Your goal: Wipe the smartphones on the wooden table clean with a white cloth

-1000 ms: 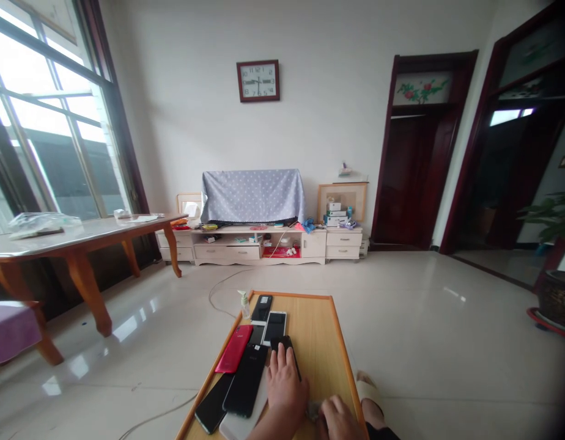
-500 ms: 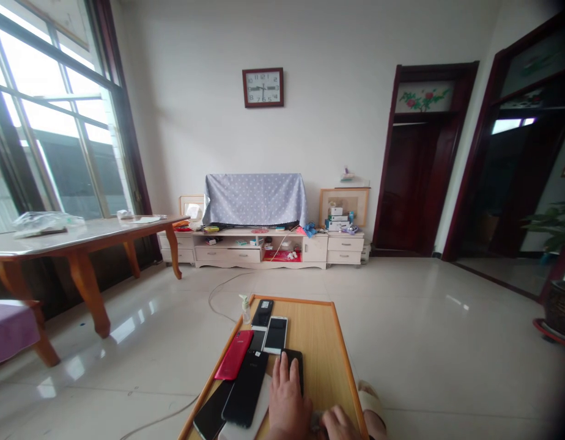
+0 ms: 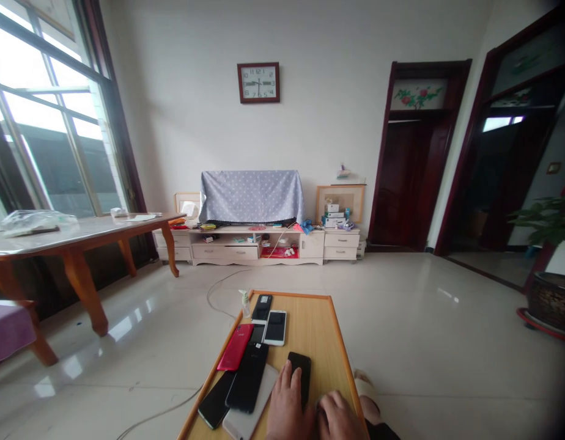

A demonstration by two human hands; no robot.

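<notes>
My left hand (image 3: 288,400) lies with its fingers stretched out, their tips on the left part of a black phone (image 3: 304,370). The near end of that phone is hidden by the hand. To its right, my right hand (image 3: 338,415) is closed with fingers curled; a small greyish thing shows at its fingertips, too hidden to name. Left of my hands, a black phone (image 3: 248,379) rests across a pale, flat device (image 3: 259,406) and another dark phone (image 3: 214,400). A red phone (image 3: 236,347) lies beyond them, near a white phone (image 3: 276,327) with a dark screen.
All this lies on a small wooden table (image 3: 305,302) with a raised orange rim. A pump bottle (image 3: 245,304) stands at its far left corner beside another dark phone (image 3: 262,307). A cable (image 3: 166,412) runs over the floor at left. A larger table (image 3: 94,229) stands by the window.
The black phone under my left hand has shifted to the right and towards me, away from the white phone. My right hand has come slightly higher in view. The camera view has shifted a little.
</notes>
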